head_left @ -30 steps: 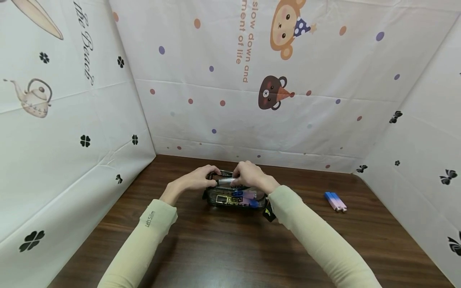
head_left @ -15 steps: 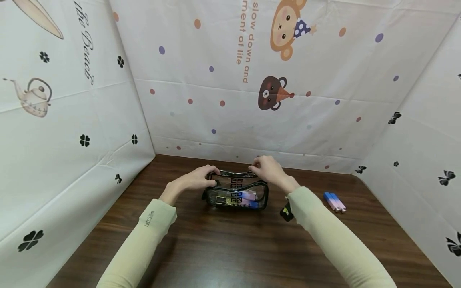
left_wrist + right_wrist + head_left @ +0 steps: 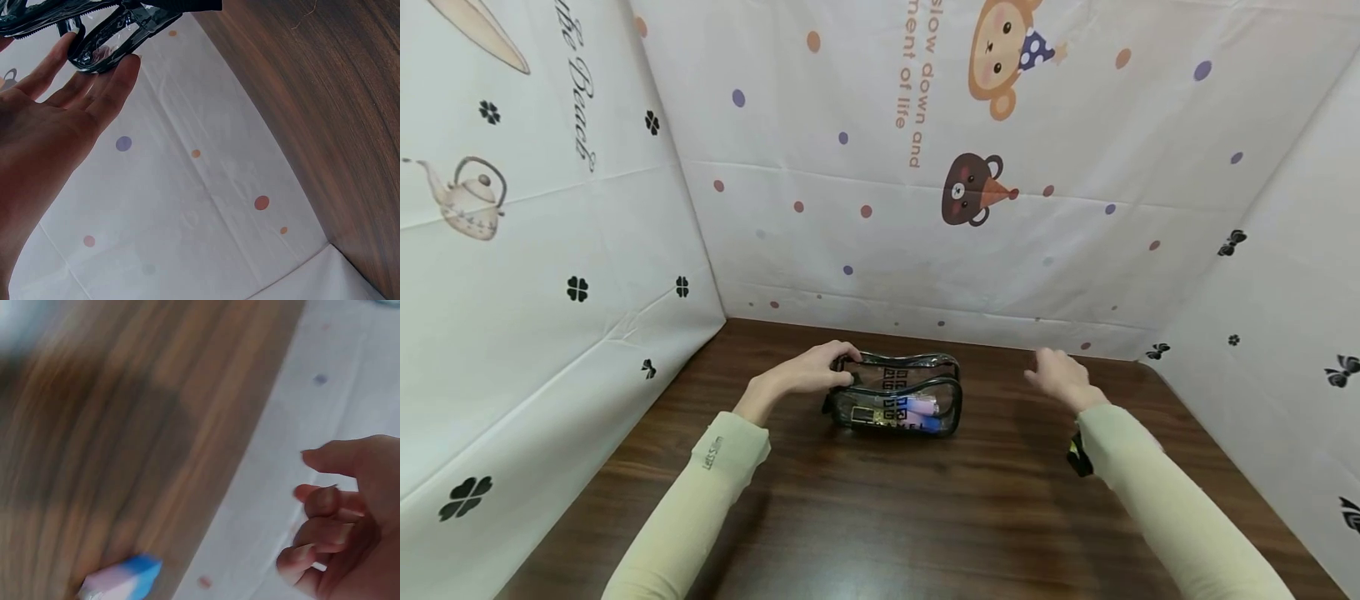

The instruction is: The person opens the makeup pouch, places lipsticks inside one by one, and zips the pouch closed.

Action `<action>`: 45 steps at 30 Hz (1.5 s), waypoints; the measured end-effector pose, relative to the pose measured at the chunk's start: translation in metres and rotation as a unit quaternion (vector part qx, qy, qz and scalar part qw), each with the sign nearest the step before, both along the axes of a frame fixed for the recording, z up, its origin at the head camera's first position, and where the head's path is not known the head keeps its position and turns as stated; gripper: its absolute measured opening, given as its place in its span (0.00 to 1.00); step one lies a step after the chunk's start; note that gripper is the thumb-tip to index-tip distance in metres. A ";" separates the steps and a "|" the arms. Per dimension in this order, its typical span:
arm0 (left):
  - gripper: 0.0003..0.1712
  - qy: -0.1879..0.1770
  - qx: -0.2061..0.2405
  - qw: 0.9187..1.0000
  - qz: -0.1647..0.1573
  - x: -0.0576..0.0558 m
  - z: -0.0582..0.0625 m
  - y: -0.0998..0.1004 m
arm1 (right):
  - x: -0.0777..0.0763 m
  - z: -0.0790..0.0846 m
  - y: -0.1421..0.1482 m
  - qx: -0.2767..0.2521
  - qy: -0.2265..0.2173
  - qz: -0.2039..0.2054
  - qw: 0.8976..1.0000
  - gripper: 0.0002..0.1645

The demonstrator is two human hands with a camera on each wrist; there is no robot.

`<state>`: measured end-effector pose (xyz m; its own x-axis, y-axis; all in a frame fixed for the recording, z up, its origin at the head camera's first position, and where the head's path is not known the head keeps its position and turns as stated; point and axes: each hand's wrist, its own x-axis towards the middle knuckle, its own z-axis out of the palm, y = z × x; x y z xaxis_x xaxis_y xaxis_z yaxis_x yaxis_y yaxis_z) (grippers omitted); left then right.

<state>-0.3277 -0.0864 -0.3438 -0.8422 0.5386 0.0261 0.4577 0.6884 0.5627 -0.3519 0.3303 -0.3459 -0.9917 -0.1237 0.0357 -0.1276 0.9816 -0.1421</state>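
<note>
A clear zip pouch (image 3: 891, 400) with black trim and dark printing stands on the table, its top unzipped. Inside, blue-and-pink pieces that look like lighters show through the front wall. My left hand (image 3: 808, 371) holds the pouch's left end, thumb at the front rim and fingers at the back. In the left wrist view, those fingertips touch the pouch's black-trimmed edge. Well to the right of the pouch, my right hand (image 3: 1060, 377) is in the air, fingers loosely curled, holding nothing. The right wrist view shows a blurred blue-and-pink lighter (image 3: 125, 578) on the table, away from the fingers.
The brown wooden table (image 3: 865, 517) is bounded by printed white sheeting (image 3: 820, 233) at the back and both sides. In the head view, the right hand and sleeve cover the spot by the lighters.
My right hand has let go of a silvery, shiny thing at the pouch opening and moved right, away from the pouch. The left hand keeps its place on the pouch's left end.
</note>
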 end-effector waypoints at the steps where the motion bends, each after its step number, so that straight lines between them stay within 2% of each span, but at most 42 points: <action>1: 0.22 0.002 0.001 1.000 -0.003 0.000 0.001 0.000 | 0.001 -0.002 0.008 0.012 -0.018 -0.009 1.000 0.18; 7: 0.22 0.007 0.002 1.000 -0.005 0.000 0.003 0.002 | 0.008 -0.006 0.049 0.056 -0.104 -0.049 0.992 0.19; 14: 0.22 0.009 0.002 1.000 -0.005 0.000 0.003 0.003 | 0.019 -0.015 0.072 0.065 -0.143 -0.078 0.984 0.11; 29: 0.22 0.009 -0.005 1.000 0.005 -0.002 -0.003 0.000 | 0.022 -0.030 0.081 0.057 -0.135 -0.106 0.984 0.13; 33: 0.22 0.005 -0.003 1.000 0.003 -0.001 -0.003 0.000 | 0.022 -0.033 0.081 0.039 -0.136 -0.119 0.983 0.10; 40: 0.22 0.006 -0.005 1.000 0.008 0.000 -0.002 -0.001 | 0.023 -0.033 0.077 0.023 -0.139 -0.099 0.985 0.07; 45: 0.22 0.013 -0.008 1.000 -0.003 0.000 -0.002 -0.001 | 0.023 -0.033 0.072 0.013 -0.138 -0.094 0.986 0.06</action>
<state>-0.3276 -0.0873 -0.3455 -0.8380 0.5442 0.0398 0.4764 0.6941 0.5397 -0.3294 0.4027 -0.3790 -0.9689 0.0651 -0.2385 0.0961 0.9880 -0.1206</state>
